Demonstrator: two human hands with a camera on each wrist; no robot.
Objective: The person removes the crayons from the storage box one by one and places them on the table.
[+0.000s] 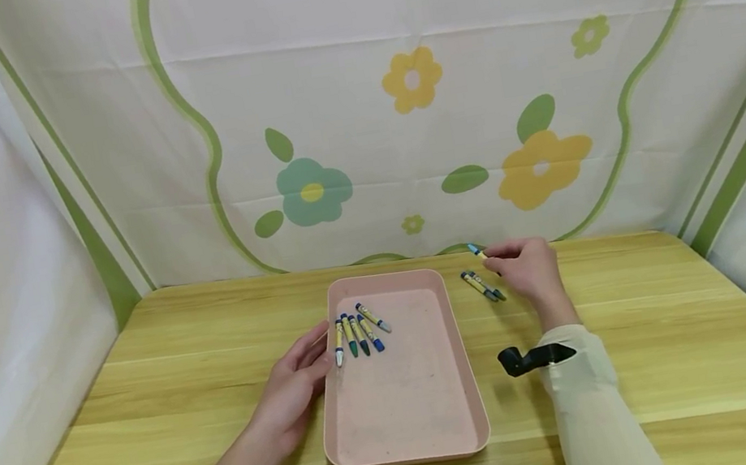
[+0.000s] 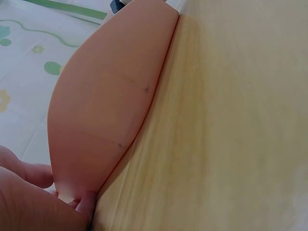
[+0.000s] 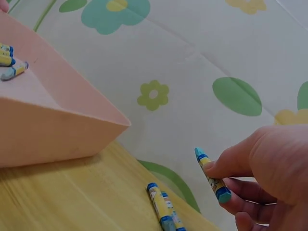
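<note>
Right fingers (image 3: 251, 190) snug around turquoise crayon (image 3: 215, 184)

Matt plastic tray (image 1: 402, 408), wood-grain table (image 1: 659, 349), paper-wrapped crayons (image 3: 160, 204), creased cloth backdrop (image 1: 348, 80)

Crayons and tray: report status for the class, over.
Right hand pinching light-blue crayon, raised off table. Left hand touching tray, five crayons inside. Two crayons on table, between right hand and tray.

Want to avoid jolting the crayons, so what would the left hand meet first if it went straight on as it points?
Most likely the left wall of the pink tray, which the left hand seems to touch. Beyond it lie crayons inside the tray, though exact depth is hard to judge.
</note>
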